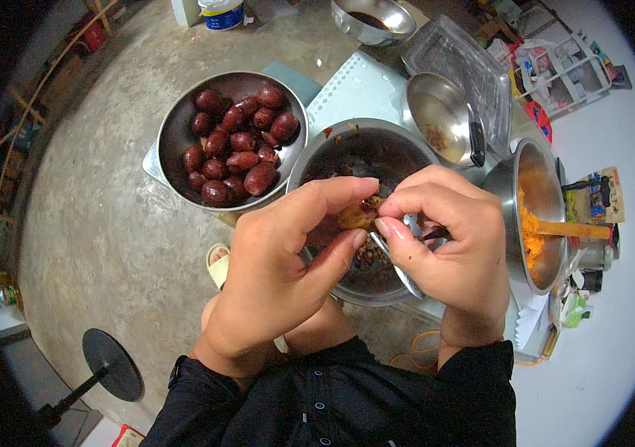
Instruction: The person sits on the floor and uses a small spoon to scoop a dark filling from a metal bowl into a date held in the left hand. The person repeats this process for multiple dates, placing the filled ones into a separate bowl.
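Between the thumb and forefinger of my left hand [292,262] is a small yellow-brown piece of food [355,218] with dark red skin. My right hand [446,234] pinches the near end of that piece with thumb and forefinger. A shiny metal utensil [406,276] passes under the right fingers; its kind is partly hidden. Both hands are over a wide metal basin [373,300] holding dark scraps of peel. To the left, a round metal bowl [175,128] carries several dark red, oval fruits [243,141] with glossy, wrinkled skins.
A steel pan [440,109] with a black handle holds some residue. At right, a deep metal pot [510,223] contains orange mash [529,237] and a wooden stick [574,229]. Behind are a clear plastic tray [457,67] and a metal bowl [373,36] with dark liquid.
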{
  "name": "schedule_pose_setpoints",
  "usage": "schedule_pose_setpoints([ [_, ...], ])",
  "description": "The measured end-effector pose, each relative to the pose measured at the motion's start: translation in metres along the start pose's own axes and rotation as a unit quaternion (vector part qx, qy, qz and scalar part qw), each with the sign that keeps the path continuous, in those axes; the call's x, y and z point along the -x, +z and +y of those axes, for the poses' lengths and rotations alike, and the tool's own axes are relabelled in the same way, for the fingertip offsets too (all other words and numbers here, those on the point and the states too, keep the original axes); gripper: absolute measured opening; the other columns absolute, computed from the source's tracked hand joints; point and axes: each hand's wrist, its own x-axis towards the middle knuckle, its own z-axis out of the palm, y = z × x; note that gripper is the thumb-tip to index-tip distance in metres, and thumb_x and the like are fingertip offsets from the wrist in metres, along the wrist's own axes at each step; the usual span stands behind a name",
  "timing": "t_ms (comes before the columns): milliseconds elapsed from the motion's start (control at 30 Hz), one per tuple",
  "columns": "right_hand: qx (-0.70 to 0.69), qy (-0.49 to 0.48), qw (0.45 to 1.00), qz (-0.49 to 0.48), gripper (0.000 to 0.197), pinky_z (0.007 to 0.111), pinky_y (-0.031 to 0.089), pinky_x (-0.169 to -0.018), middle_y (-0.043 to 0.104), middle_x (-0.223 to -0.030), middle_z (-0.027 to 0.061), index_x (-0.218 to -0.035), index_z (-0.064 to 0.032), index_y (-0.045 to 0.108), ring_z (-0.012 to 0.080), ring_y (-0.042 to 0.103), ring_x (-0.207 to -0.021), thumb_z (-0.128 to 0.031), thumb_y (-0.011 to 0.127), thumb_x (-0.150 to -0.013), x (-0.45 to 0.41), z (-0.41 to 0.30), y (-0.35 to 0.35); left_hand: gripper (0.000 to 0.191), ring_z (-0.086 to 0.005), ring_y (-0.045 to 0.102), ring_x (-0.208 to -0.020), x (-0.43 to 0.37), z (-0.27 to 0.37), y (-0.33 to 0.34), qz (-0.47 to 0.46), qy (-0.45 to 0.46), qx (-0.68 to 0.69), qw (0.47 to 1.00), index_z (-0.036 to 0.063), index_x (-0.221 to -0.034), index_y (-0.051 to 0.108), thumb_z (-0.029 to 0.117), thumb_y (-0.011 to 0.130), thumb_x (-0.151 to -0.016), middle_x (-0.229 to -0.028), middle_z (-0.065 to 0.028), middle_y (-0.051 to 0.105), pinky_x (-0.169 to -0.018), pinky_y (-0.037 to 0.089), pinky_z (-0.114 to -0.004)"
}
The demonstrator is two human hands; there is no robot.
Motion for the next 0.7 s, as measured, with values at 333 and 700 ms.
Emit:
schedule_pose_setpoints([
  [333,-0.015,0.025,1.0,-0.005,0.01,0.02,0.04,-0.055,0.064,-0.08,0.0055,-0.081,-0.0006,0.068,0.0066,0.053,-0.062,0.001,0.068,-0.071,0.0004,0.0003,-0.0025,0.041,-0.0163,0.064,-0.103,-0.0015,-0.0014,-0.0018,-0.011,0.03,-0.04,0.999,-0.0048,-0.118,0.061,-0.011,0.064,-0.079,-0.11,-0.0108,0.066,-0.091,0.049,-0.028],
  [700,-0.015,0.023,0.999,-0.029,0.009,0.018,0.036,-0.052,0.059,-0.079,0.0034,-0.079,-0.0002,0.061,0.0037,0.047,-0.06,0.003,0.065,-0.071,0.0,0.0024,-0.0017,0.041,-0.0156,0.064,-0.102,-0.0001,0.0015,-0.0005,-0.014,0.002,0.002,1.0,-0.0052,-0.119,0.06,-0.01,0.064,-0.079,-0.107,-0.0104,0.067,-0.09,0.049,-0.027],
])
